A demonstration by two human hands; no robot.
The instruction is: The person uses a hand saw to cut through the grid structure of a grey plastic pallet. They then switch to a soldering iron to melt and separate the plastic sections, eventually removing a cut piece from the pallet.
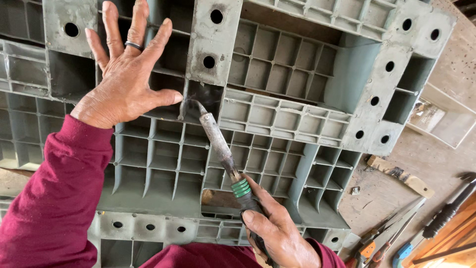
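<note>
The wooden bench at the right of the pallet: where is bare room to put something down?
Bare wood lies between the grey pallet edge and the wooden block, and above the block toward the shallow tray. The lower right corner is crowded with hand tools. The left hand presses the pallet; the right hand holds the soldering iron.

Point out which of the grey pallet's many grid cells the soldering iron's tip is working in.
It is the blackened cell just below the post with two round holes, beside the left hand's thumb. Smoke rises there; the other cells look plain grey. The right hand holds the soldering iron.
</note>
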